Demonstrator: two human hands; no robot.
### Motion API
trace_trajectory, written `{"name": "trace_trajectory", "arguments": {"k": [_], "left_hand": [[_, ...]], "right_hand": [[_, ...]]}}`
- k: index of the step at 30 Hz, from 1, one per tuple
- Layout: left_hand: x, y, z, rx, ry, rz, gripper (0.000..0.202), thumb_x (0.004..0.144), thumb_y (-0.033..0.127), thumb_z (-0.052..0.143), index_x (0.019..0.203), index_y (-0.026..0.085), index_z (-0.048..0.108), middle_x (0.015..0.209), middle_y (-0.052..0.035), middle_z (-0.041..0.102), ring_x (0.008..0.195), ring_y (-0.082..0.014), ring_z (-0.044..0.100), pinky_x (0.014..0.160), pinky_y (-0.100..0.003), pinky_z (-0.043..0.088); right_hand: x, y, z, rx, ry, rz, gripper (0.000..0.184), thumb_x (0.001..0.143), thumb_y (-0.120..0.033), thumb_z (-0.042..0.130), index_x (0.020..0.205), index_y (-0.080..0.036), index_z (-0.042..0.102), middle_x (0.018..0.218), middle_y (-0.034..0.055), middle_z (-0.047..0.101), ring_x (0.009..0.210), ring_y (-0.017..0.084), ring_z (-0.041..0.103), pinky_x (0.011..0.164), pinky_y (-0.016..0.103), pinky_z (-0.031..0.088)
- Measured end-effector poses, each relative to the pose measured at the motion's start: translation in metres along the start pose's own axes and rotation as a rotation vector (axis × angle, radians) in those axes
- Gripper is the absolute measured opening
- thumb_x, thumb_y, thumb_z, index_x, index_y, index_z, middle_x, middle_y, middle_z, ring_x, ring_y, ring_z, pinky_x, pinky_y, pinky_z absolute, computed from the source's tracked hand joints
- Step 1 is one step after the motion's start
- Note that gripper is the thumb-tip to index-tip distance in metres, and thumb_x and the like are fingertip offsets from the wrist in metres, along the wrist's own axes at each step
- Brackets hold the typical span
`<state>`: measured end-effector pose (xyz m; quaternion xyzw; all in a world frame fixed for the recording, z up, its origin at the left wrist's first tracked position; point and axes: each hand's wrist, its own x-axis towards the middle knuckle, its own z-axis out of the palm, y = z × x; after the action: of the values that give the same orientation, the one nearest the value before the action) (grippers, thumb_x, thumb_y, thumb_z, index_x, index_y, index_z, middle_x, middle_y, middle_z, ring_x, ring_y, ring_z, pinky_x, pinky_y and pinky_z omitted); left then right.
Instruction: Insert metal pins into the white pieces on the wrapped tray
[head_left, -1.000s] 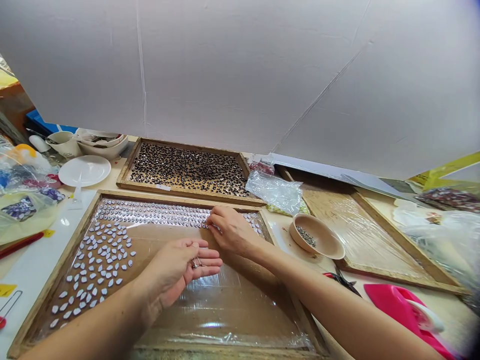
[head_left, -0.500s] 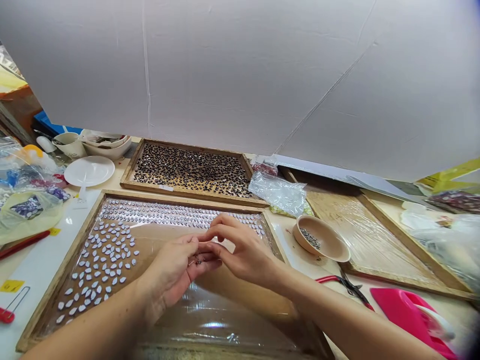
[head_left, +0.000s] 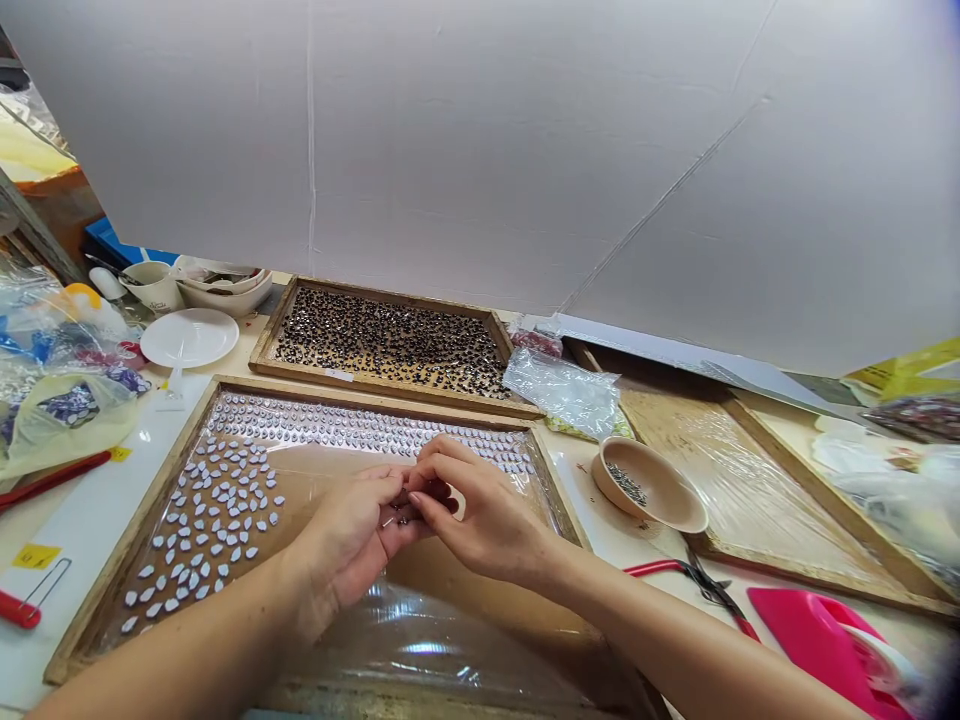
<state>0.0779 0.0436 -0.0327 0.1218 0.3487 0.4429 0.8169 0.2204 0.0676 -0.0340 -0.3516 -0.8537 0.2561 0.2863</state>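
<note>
In mid-frame, the left hand point(head_left: 352, 535) is cupped, holding tiny shiny metal bits point(head_left: 403, 520). The right hand point(head_left: 480, 515) has its fingertips close together over it; I cannot tell if it grips anything. Whitish leaf-shaped pieces point(head_left: 217, 549) lie lower left in the brown wooden-framed tray point(head_left: 133, 530).

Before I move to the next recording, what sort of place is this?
Probably a small handicraft workshop: a wooden frame carries pale pieces, many in neat rows, a bowl holds tiny bits, and a red-handled tool lies nearby.
</note>
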Motion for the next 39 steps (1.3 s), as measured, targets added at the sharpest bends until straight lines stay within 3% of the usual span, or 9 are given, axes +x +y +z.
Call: {"name": "trace_trajectory", "arguments": {"k": [4, 8, 12, 16, 19, 39], "left_hand": [[-0.001, 0.002, 0.001, 0.022, 0.021, -0.018, 0.019, 0.082, 0.009, 0.046, 0.075, 0.009, 0.064, 0.072, -0.006, 0.064, 0.066, -0.0099, 0.058, 0.066, -0.022, 0.049], [0.0, 0.004, 0.001, 0.068, 0.009, -0.08, 0.019, 0.081, 0.011, 0.045, 0.08, 0.005, 0.063, 0.078, -0.0119, 0.066, 0.072, -0.0156, 0.063, 0.081, -0.032, 0.049], [0.0, 0.003, 0.002, 0.152, 0.08, -0.131, 0.014, 0.077, 0.004, 0.046, 0.079, 0.006, 0.06, 0.085, -0.0181, 0.067, 0.079, -0.022, 0.067, 0.088, -0.039, 0.047], [-0.002, 0.003, 0.003, 0.192, 0.086, -0.125, 0.011, 0.078, 0.004, 0.048, 0.079, 0.007, 0.059, 0.086, -0.0182, 0.067, 0.081, -0.0225, 0.067, 0.088, -0.039, 0.047], [-0.002, 0.003, 0.002, 0.212, 0.066, -0.126, 0.009, 0.078, 0.005, 0.05, 0.08, 0.008, 0.058, 0.087, -0.0176, 0.067, 0.082, -0.0221, 0.067, 0.087, -0.039, 0.048], [0.001, -0.001, -0.002, 0.248, 0.064, -0.135, 0.01, 0.078, 0.004, 0.048, 0.085, 0.009, 0.054, 0.086, -0.0151, 0.067, 0.081, -0.0207, 0.067, 0.083, -0.036, 0.051]], "right_hand": [[-0.002, 0.0, -0.005, 0.105, -0.007, 0.021, 0.014, 0.074, -0.005, 0.047, 0.076, -0.018, 0.052, 0.079, 0.0028, 0.051, 0.07, 0.012, 0.049, 0.061, 0.026, 0.043], [0.001, 0.008, -0.018, 0.066, 0.025, -0.008, 0.013, 0.074, -0.007, 0.046, 0.076, -0.018, 0.053, 0.077, 0.0029, 0.052, 0.069, 0.013, 0.048, 0.061, 0.026, 0.043], [0.01, 0.039, -0.034, -0.214, 0.058, -0.012, 0.012, 0.074, -0.008, 0.047, 0.078, -0.017, 0.054, 0.078, 0.0044, 0.053, 0.071, 0.014, 0.049, 0.063, 0.027, 0.041], [0.02, 0.073, -0.039, -0.556, -0.03, 0.01, 0.012, 0.079, -0.011, 0.045, 0.075, -0.015, 0.055, 0.079, 0.0068, 0.053, 0.072, 0.016, 0.048, 0.063, 0.028, 0.038], [0.027, 0.085, -0.035, -0.646, -0.104, -0.015, 0.016, 0.081, -0.011, 0.043, 0.073, -0.014, 0.057, 0.078, 0.0077, 0.053, 0.071, 0.016, 0.046, 0.063, 0.028, 0.036], [0.042, 0.086, -0.024, -0.868, -0.302, -0.04, 0.021, 0.087, -0.015, 0.038, 0.079, -0.012, 0.057, 0.085, 0.0101, 0.055, 0.074, 0.017, 0.046, 0.063, 0.027, 0.03]]}}
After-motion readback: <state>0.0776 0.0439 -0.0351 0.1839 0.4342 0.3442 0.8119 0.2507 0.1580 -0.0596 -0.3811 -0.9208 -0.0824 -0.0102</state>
